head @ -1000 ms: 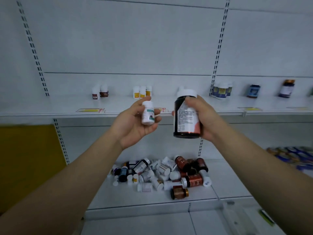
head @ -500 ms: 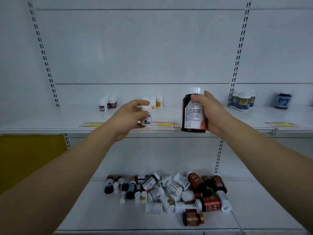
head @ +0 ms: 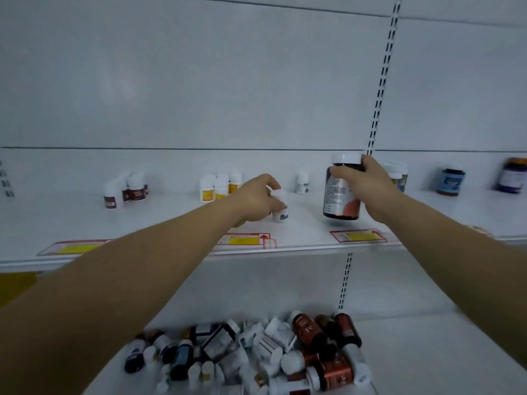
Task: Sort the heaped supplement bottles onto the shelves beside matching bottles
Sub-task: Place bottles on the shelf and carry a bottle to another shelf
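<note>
My left hand (head: 256,199) grips a small white bottle with a green label (head: 280,208) low over the upper shelf (head: 159,223). A matching small white bottle (head: 302,183) stands a little behind and to the right of it. My right hand (head: 370,189) holds a large dark bottle with a white cap (head: 340,192) upright just above the same shelf. The heap of mixed bottles (head: 256,354) lies on the lower shelf (head: 427,352) beneath my arms.
On the upper shelf stand white bottles with dark red labels (head: 128,191), white bottles with yellow labels (head: 219,186), white-capped bottles behind my right hand (head: 397,173), a blue-labelled jar (head: 450,181) and a dark bottle (head: 512,175). Yellow price tags (head: 358,236) line the shelf edge.
Both hands have reached forward over the upper shelf. The small white bottle has come down toward the shelf near its match, and the dark bottle has moved further in.
</note>
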Demonstrator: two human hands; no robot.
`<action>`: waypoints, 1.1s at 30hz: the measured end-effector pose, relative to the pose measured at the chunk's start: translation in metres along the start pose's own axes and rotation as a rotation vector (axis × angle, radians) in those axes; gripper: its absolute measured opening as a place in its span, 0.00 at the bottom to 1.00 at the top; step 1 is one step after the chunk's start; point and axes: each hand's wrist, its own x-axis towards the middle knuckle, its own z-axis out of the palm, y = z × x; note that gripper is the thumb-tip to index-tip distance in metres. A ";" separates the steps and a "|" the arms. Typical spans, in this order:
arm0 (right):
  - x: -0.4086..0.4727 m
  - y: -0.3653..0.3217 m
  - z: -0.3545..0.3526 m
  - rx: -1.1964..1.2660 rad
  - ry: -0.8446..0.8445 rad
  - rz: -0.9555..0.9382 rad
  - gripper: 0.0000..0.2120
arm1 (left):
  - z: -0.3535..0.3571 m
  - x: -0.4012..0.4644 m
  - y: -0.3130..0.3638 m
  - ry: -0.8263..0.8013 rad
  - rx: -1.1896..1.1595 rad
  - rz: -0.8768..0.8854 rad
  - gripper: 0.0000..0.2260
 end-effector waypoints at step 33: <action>0.118 0.046 -0.062 -0.106 -0.271 -0.093 0.25 | 0.094 0.136 0.040 0.162 0.566 0.020 0.25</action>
